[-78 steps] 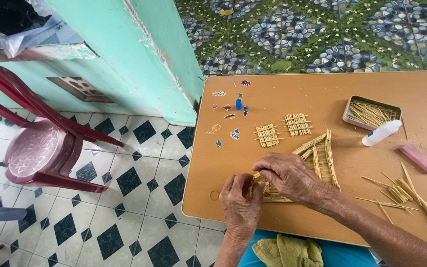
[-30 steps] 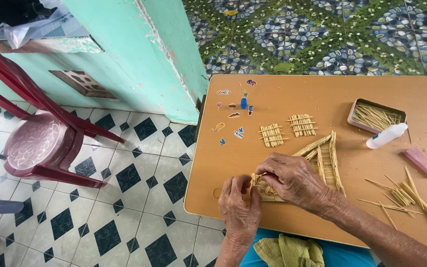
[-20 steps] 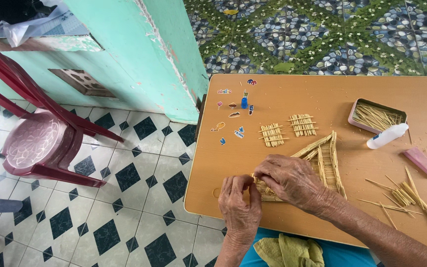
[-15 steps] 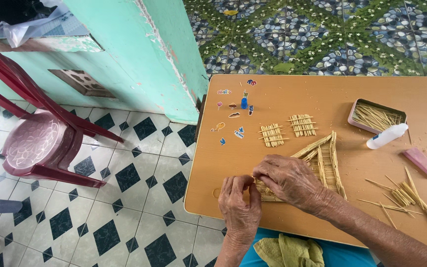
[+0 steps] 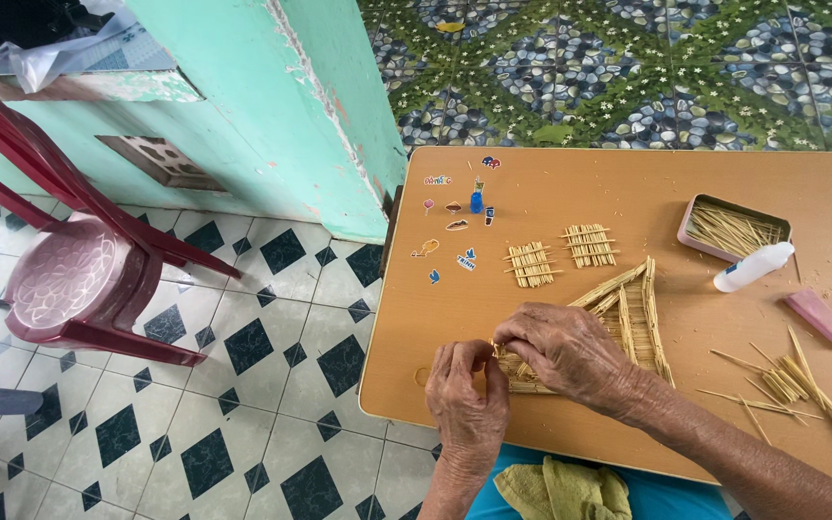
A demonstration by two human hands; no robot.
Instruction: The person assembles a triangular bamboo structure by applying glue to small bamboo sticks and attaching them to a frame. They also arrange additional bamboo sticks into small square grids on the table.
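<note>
A: On the left, the left hand (image 5: 469, 400) pinches the near-left corner of the straw frame (image 5: 628, 313) with thumb and fingers closed on it. What can go wrong there?

B: I think if it squeezes too hard, the thin sticks can bend or come out of place.

A: And the right hand (image 5: 565, 351)?

B: It lies curled over the same end of the frame, fingers gripping the sticks; the frame lies flat on the wooden table (image 5: 455, 318), near the front edge. If it pulls sideways, the triangle can lose its shape.

A: Further right?

B: The glue bottle (image 5: 753, 267) lies beside the tin of sticks (image 5: 734, 228). The forearm is just beside the loose sticks (image 5: 782, 385) and could perhaps sweep them off.
</note>
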